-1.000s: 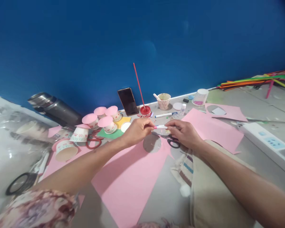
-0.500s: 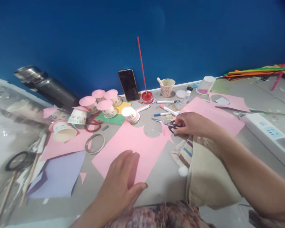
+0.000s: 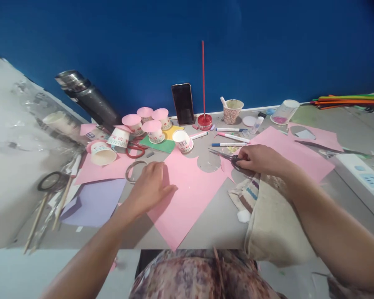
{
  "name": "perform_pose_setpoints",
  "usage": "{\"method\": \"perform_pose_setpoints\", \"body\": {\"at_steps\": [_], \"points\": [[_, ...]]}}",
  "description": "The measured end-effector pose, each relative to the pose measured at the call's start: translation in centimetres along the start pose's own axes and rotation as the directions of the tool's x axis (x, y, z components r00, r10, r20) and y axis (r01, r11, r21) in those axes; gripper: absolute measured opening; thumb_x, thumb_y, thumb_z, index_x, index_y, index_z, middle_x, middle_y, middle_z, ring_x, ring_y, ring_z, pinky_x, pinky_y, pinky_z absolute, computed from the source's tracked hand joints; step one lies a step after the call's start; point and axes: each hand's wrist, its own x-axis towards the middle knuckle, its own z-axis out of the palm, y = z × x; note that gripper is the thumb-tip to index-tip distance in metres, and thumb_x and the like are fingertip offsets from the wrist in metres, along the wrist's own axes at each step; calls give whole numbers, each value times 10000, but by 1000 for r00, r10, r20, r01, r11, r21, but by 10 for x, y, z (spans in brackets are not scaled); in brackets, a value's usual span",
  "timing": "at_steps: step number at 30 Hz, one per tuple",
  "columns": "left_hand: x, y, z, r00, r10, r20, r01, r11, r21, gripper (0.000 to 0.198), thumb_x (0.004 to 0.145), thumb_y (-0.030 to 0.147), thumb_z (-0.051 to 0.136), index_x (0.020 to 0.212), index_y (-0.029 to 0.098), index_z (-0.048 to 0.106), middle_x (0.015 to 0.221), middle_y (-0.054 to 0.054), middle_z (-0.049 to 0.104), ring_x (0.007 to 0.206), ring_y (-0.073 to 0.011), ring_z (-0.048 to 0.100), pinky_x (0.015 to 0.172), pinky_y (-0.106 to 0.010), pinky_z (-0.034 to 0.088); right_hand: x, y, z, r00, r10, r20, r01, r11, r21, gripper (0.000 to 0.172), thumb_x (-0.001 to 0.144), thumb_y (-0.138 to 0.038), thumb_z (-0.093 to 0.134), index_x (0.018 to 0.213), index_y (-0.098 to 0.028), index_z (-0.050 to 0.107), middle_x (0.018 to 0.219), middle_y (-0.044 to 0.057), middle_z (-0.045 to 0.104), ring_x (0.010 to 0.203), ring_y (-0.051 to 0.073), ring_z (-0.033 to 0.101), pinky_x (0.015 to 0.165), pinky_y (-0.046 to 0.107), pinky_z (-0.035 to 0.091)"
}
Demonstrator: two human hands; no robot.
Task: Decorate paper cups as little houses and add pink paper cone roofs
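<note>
On the desk lies a sheet of pink paper (image 3: 187, 199) with a round bite cut from its far edge. My left hand (image 3: 148, 187) is over the sheet's left edge, fingers stretched forward and thumb apart, holding nothing. Partly behind those fingers is a roll of tape (image 3: 131, 171). My right hand (image 3: 255, 160) is closed on the dark handles of a pair of scissors (image 3: 226, 155), whose blades point left, toward a small pink scrap (image 3: 227, 168). Close by my right wrist lie a striped knitted piece (image 3: 247, 193) and a beige cloth (image 3: 277, 220).
Several decorated paper cups (image 3: 154, 133) with pink tops stand at the back left, near a black flask (image 3: 95, 101). A phone (image 3: 183, 104) leans on the blue wall beside a red stick in a base (image 3: 205, 121). Markers (image 3: 230, 144) lie mid-desk; a power strip (image 3: 361, 170) is at right.
My left hand has moved forward and left across the pink sheet, to the tape roll. My right hand stays on the scissors. The camera view has shifted.
</note>
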Motion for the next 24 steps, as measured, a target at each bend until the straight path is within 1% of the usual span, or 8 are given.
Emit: {"method": "perform_pose_setpoints", "body": {"at_steps": [5,8,10,12,15,18,21,24], "points": [[12,-4,3,987,-157,39,161,976,-145,707,771,544,770,1310,166,512,1234,-145,640,1148,-360,628,878,-424,511,-1,14,-11,995,98,-18,-69,805,590,193,807,-392,756,850,-204,770,560,4,691,494,151,592,467,269,424],[11,-3,7,961,-244,133,271,931,-244,576,793,505,732,1238,193,538,983,-46,684,884,-275,681,738,-361,487,-1,11,-11,984,166,-66,-60,658,750,339,715,-405,871,959,-180,803,666,18,739,532,140,620,451,245,463],[11,-6,8,967,-228,116,251,934,-254,492,797,485,718,1168,194,578,1006,-62,686,937,-282,679,783,-370,495,-2,5,-8,983,184,8,-106,527,843,422,655,-420,930,974,-179,796,718,40,754,537,175,654,411,267,488],[14,-12,7,982,-185,23,186,959,-216,530,766,488,748,1166,178,594,1186,-129,664,1145,-335,635,899,-403,498,-2,-1,-4,978,193,74,-151,428,891,438,609,-436,968,909,-176,781,689,48,737,496,202,655,353,290,483],[28,-19,1,991,-130,-26,124,979,-162,656,724,546,790,1214,167,573,1314,-179,617,1244,-374,591,936,-423,491,0,-2,0,968,251,14,-128,442,888,410,590,-440,988,809,-174,765,607,20,689,441,160,599,321,257,458],[47,-18,-6,986,-160,53,165,980,-116,584,703,568,796,1096,196,577,1183,-143,668,1036,-334,670,752,-362,474,5,4,5,959,273,-73,-69,479,875,393,614,-446,978,803,-170,772,666,23,721,511,132,622,392,216,506],[58,-13,-10,968,-215,130,228,969,-98,416,703,515,781,907,234,552,907,-49,690,789,-263,658,603,-316,371,8,6,11,963,268,-4,-114,421,900,403,627,-483,963,771,-176,745,617,10,690,441,127,578,342,233,477],[52,-11,-14,968,-193,159,213,970,-115,334,750,434,725,701,246,453,648,20,547,597,-198,541,547,-312,267,8,2,12,964,262,50,-141,341,929,422,601,-478,977,780,-175,743,579,-4,643,409,128,550,304,241,444]]}}
